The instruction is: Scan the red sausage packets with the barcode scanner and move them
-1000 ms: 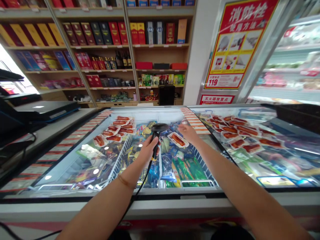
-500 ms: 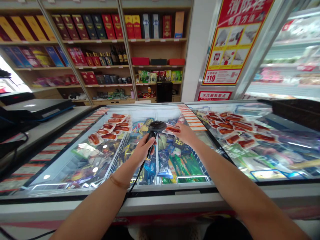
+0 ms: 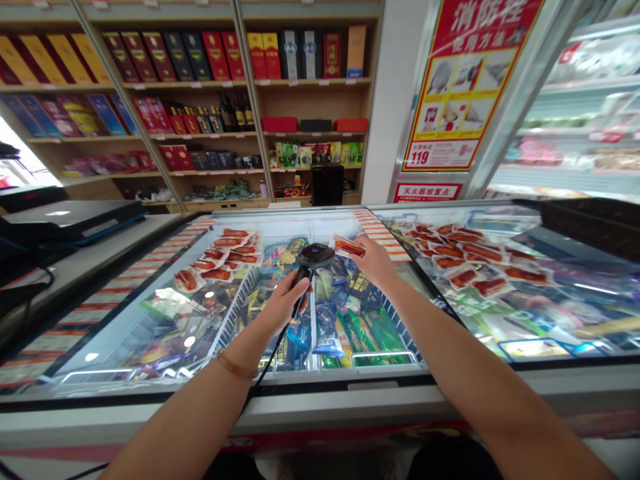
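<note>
My left hand (image 3: 289,298) is wrapped round the handle of a black barcode scanner (image 3: 316,254), its cable running down past my wrist. Just right of the scanner head, my right hand (image 3: 373,261) pinches a vacuum-packed sausage (image 3: 349,247) by its right end. Both hands are above the open middle of a chest freezer (image 3: 320,385). On the glass to the left lies a group of similar sausage packs (image 3: 233,255). A larger group of packs (image 3: 467,253) is spread over the glass on the right.
Wire baskets with bagged frozen goods (image 3: 357,333) fill the freezer below my hands. A flat scale-like device (image 3: 75,220) stands on the left counter. Behind are shelves of boxes and bottles (image 3: 210,120). A dark tray (image 3: 590,227) sits at the far right.
My right hand has moved slightly right and up with the sausage pack, opening a small gap from the scanner head. The scanner has barely shifted.
</note>
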`<state>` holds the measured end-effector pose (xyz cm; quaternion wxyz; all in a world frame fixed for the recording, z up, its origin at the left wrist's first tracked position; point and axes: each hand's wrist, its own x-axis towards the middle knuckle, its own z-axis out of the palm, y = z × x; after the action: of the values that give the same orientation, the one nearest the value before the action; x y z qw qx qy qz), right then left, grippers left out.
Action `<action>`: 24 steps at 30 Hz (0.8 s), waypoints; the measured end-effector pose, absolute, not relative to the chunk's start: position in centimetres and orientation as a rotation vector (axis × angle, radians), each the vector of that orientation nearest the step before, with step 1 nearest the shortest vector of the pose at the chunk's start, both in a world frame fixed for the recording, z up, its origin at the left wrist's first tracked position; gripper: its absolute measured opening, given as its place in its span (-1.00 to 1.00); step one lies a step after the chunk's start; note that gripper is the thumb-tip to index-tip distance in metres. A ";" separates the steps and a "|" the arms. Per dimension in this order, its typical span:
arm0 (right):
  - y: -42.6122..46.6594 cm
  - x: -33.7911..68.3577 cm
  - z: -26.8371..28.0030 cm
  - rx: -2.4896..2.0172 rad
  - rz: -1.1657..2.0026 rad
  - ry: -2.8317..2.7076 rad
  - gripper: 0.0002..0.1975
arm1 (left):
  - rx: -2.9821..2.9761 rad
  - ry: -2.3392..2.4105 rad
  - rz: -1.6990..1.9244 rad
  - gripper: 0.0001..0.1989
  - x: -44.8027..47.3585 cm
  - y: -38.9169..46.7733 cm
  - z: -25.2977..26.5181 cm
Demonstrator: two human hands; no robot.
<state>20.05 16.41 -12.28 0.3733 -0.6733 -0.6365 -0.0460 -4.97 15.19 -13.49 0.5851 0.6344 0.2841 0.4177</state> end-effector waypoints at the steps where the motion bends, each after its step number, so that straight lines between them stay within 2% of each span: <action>1: 16.4 20.1 -12.3 -1.724 -0.119 -1.630 -0.77 | 1.484 0.660 0.970 -0.58 -5.0 15.2 -13.4; 9: 17.2 20.4 -14.4 -1.668 -0.173 -1.644 -0.63 | 1.427 0.697 1.030 -0.55 -4.6 14.7 -12.9; 14: 18.6 19.5 -16.3 -1.606 -0.210 -1.584 -0.63 | 1.213 0.860 1.219 -0.54 -4.7 14.6 -11.9; 19: 22.2 15.2 -13.9 -1.501 -0.118 -1.622 -0.64 | 1.080 0.918 1.338 -0.54 -8.4 14.1 -9.2; 24: 27.8 6.2 -10.4 -1.389 0.048 -1.703 -0.62 | 1.121 1.001 1.499 -0.56 -16.0 14.0 -7.9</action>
<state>6.19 27.79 -10.41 0.4544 -0.5627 -0.6903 0.0195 -16.04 14.04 -7.86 0.4877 0.4609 0.4117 0.6167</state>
